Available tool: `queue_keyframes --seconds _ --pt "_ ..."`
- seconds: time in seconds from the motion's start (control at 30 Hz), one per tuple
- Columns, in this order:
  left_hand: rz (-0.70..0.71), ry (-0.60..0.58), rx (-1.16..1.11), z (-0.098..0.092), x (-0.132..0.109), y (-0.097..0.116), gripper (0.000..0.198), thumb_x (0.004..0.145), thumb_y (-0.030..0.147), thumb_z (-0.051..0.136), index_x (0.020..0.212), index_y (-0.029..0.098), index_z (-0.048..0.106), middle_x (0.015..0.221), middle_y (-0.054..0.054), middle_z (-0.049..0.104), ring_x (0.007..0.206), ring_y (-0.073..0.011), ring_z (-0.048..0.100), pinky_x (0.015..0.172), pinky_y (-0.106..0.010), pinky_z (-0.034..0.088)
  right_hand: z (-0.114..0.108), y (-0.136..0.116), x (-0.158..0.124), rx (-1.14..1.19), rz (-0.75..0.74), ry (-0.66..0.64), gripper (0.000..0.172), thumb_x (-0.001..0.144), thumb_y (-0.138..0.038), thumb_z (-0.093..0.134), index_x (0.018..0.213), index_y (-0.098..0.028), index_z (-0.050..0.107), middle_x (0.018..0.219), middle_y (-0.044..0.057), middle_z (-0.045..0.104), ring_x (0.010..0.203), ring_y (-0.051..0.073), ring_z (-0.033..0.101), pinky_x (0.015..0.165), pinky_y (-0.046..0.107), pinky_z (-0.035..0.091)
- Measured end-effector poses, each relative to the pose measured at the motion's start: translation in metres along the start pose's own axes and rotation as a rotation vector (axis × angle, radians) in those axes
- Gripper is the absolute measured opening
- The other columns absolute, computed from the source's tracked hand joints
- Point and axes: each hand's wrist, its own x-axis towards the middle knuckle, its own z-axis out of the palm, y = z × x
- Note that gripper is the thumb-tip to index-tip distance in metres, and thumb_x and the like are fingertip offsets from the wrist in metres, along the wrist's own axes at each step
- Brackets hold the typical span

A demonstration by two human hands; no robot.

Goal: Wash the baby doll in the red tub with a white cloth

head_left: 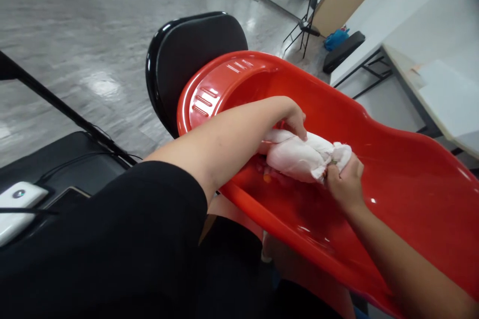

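Observation:
A soft, padded white cloth bundle (295, 158) lies inside a glossy red baby bathtub (411, 199). It could be a doll's stuffed body, but its kind does not show clearly. My left hand (296, 120) reaches over the bundle from above, its fingers bent down and gripping the far upper side; some fingertips are hidden. At the bundle's right end, my right hand (346, 182) is closed around the gathered, crumpled fabric. Small pink and orange patches show on the tub floor under the bundle, too unclear to name.
Behind the tub's left end stands a black padded chair (198, 52). A white device with a cable (22, 209) rests on a black seat (86, 159) at left. To the right is a table (441, 94); a folding chair (309, 22) and blue bag (337, 39) are farther back.

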Motion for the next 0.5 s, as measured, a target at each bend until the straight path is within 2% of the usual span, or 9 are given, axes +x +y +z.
queue_keyframes --seconds 0.07,0.13,0.27,0.37,0.43,0.5 --pt "-0.014 -0.086 0.010 0.000 0.003 -0.004 0.075 0.074 0.040 0.083 0.145 0.025 0.063 0.123 -0.012 0.069 0.104 -0.0340 0.063 0.090 -0.045 0.053 0.009 -0.005 0.001 0.000 -0.024 0.013 0.070 0.091 -0.042 0.044 0.154 -0.013 0.033 0.153 0.022 0.037 0.148 0.037 0.031 0.121 0.057 0.032" --pt "-0.015 -0.119 -0.009 0.001 0.007 -0.008 0.064 0.075 0.036 0.083 0.136 0.022 0.070 0.121 -0.012 0.070 0.103 -0.0342 0.063 0.091 -0.047 0.053 0.017 -0.012 0.000 0.007 -0.072 0.026 0.073 0.092 -0.042 0.044 0.156 -0.009 0.030 0.157 0.025 0.029 0.151 0.039 0.026 0.122 0.059 0.029" --pt "0.037 -0.084 0.029 0.004 0.010 -0.012 0.041 0.074 0.021 0.076 0.114 0.015 0.080 0.108 -0.013 0.072 0.100 -0.0327 0.063 0.095 -0.048 0.051 0.032 -0.023 -0.005 -0.025 -0.194 0.029 0.075 0.093 -0.039 0.044 0.159 -0.008 0.026 0.162 0.026 0.018 0.152 0.042 0.021 0.121 0.062 0.028" --pt "0.030 -0.036 0.095 0.006 0.005 -0.013 0.036 0.071 0.012 0.070 0.106 0.014 0.081 0.101 -0.012 0.073 0.097 -0.0310 0.063 0.095 -0.046 0.051 0.037 -0.025 -0.006 -0.090 -0.293 0.019 0.074 0.093 -0.034 0.044 0.159 -0.009 0.025 0.164 0.025 0.012 0.152 0.042 0.021 0.120 0.062 0.030" --pt "0.000 -0.015 0.068 0.006 0.003 -0.014 0.035 0.071 0.013 0.070 0.104 0.014 0.081 0.099 -0.012 0.074 0.097 -0.0307 0.063 0.094 -0.044 0.052 0.038 -0.026 -0.005 -0.159 -0.410 0.013 0.074 0.092 -0.033 0.043 0.159 -0.007 0.024 0.164 0.025 0.010 0.153 0.043 0.018 0.121 0.063 0.028" --pt "-0.038 -0.011 -0.020 0.006 0.005 -0.014 0.033 0.075 0.021 0.073 0.107 0.015 0.080 0.099 -0.011 0.073 0.098 -0.0311 0.064 0.093 -0.043 0.053 0.042 -0.030 -0.003 -0.236 -0.560 0.001 0.074 0.092 -0.032 0.043 0.159 -0.007 0.021 0.163 0.026 0.012 0.154 0.042 0.016 0.122 0.064 0.025"
